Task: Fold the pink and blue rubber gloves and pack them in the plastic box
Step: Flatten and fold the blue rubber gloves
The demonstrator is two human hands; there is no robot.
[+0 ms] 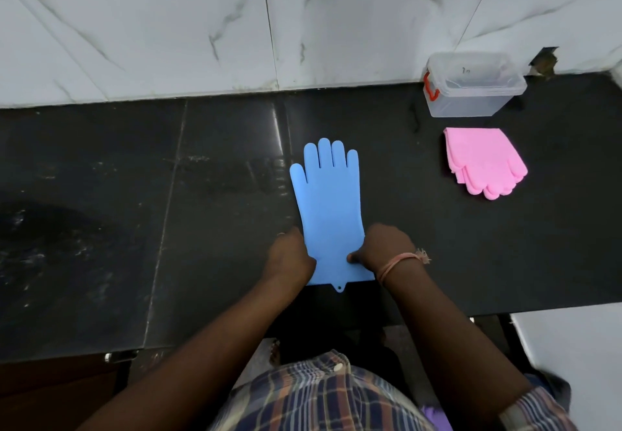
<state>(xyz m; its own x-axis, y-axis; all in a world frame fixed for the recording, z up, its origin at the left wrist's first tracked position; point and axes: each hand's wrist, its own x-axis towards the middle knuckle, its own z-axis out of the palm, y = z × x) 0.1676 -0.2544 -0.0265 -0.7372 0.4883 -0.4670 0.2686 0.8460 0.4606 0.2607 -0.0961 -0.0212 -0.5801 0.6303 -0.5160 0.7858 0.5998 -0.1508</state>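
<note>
Left hand (292, 257): lower centre of frame, fingers curled, knuckles up. Right hand (387, 248): just right of it, fingers curled, thumb pointing left.

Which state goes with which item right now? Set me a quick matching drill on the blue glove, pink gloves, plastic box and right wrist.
Column one:
1. blue glove
2. pink gloves
3. plastic box
4. right hand

Column two:
A. stands at the wall, red latch showing
B. lies flat, fingers pointing at the wall, cuff held on both sides
C. has a thread band at its wrist
D. stacked right of the blue one

Pairs: 1-B, 2-D, 3-A, 4-C
</note>
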